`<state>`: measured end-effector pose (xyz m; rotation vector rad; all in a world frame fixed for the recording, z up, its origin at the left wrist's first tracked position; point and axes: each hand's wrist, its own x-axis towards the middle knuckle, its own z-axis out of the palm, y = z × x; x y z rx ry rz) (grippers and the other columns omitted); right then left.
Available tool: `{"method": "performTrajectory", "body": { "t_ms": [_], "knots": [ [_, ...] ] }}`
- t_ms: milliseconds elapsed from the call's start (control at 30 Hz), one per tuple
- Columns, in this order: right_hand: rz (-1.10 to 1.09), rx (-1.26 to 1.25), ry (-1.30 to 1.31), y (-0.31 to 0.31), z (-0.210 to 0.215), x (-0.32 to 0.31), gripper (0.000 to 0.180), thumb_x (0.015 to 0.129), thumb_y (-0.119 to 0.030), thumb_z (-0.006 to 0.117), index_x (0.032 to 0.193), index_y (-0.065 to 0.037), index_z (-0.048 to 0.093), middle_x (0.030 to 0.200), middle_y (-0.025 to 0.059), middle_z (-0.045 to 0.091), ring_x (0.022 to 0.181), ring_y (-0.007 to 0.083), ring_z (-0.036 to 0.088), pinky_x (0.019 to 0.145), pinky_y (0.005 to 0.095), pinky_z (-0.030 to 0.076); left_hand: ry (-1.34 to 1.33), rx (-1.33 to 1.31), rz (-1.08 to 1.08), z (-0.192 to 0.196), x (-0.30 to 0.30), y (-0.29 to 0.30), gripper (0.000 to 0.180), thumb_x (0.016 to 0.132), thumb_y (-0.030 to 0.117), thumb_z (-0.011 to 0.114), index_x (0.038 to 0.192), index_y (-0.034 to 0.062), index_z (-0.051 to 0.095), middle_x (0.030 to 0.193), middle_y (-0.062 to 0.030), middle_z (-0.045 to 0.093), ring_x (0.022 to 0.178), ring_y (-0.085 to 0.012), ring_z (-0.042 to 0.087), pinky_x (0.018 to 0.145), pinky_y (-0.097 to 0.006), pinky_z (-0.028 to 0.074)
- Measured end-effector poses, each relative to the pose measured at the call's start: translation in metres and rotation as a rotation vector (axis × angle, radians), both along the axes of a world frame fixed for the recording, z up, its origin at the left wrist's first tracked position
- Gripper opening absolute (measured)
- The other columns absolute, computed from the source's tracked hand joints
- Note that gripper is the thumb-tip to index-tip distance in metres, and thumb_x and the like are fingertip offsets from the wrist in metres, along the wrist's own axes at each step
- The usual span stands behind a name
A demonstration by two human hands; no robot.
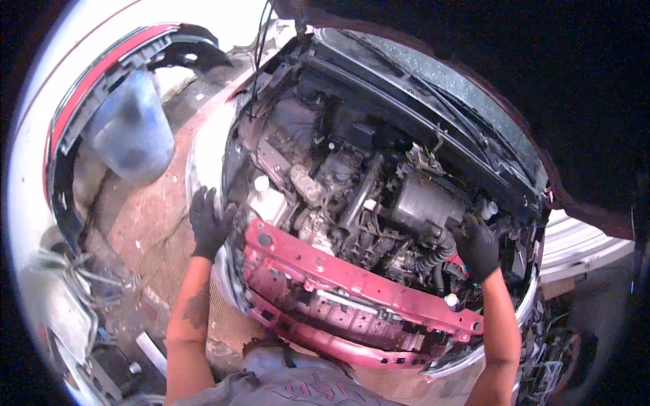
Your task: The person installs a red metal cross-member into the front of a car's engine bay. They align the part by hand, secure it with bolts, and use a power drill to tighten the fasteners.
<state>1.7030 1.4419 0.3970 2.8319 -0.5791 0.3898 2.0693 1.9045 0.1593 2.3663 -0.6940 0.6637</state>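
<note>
An open engine bay lies before me, with a red front crossmember (352,274) across its near side. My left hand (210,222), in a black glove, rests at the white fender (208,159) with its fingers apart. My right hand (477,247), also black-gloved, is over the right side of the bay, beside a ribbed black air intake hose (437,249). Its fingers look spread toward the black air filter box (428,201) and hold nothing that shows. What lies beneath the palm is hidden.
A raised dark hood (542,74) overhangs the far right. A white reservoir (268,203) stands at the bay's left corner. Left of the car are a detached red-edged bumper (88,95), a blue drum (132,132) and piled metal parts (64,298).
</note>
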Motion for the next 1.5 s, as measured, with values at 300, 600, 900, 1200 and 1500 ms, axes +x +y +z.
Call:
{"method": "performTrajectory", "body": {
  "t_ms": [300,600,900,1200,1500],
  "knots": [
    [0.009,-0.055,0.119,-0.048,0.025,0.252,0.063,0.088,-0.040,0.062,0.140,-0.007,0.046,0.124,0.0274,0.059,0.106,0.0456,0.060,0.092,0.0511,0.049,0.087,0.132,0.010,-0.009,0.040,-0.004,0.070,0.088,0.045,0.061,0.139,0.0012,0.043,0.149,-0.0228,0.038,0.142,-0.0437,0.028,0.115,-0.060,0.015],
    [-0.123,-0.014,-0.036,-0.237,-0.041,0.403,0.050,0.086,-0.041,0.061,0.125,-0.010,0.062,0.127,0.0187,0.062,0.121,0.0356,0.057,0.105,0.0423,0.043,0.241,0.248,0.043,0.001,0.044,-0.015,0.072,0.088,0.044,0.062,0.142,0.0028,0.039,0.152,-0.0201,0.035,0.145,-0.0407,0.024,0.117,-0.059,0.014],
    [-0.253,-0.075,-0.087,-0.230,-0.047,0.452,0.035,0.086,-0.035,0.065,0.108,-0.008,0.070,0.106,0.0166,0.070,0.098,0.0323,0.066,0.085,0.0411,0.051,0.281,0.304,0.045,0.002,0.044,-0.013,0.080,0.088,0.045,0.063,0.149,0.0069,0.027,0.156,-0.0180,0.029,0.145,-0.0441,0.022,0.114,-0.065,0.013],
    [0.114,-0.426,-0.080,-0.250,0.003,0.377,0.028,0.097,-0.017,0.052,0.114,-0.003,0.069,0.115,0.0113,0.069,0.105,0.0221,0.065,0.096,0.0356,0.049,0.258,0.253,0.043,-0.005,0.042,-0.013,0.078,0.086,0.049,0.062,0.145,0.0029,0.037,0.155,-0.0184,0.031,0.145,-0.0411,0.021,0.115,-0.062,0.012],
    [0.044,0.412,-0.163,0.000,0.011,0.158,0.033,0.095,-0.019,0.061,0.124,-0.004,0.060,0.121,0.0146,0.064,0.112,0.0309,0.059,0.098,0.0402,0.046,0.042,0.147,0.046,-0.015,0.034,-0.003,0.072,0.087,0.045,0.065,0.142,0.0049,0.042,0.148,-0.0183,0.041,0.141,-0.0381,0.032,0.115,-0.058,0.016]
  ]
}}
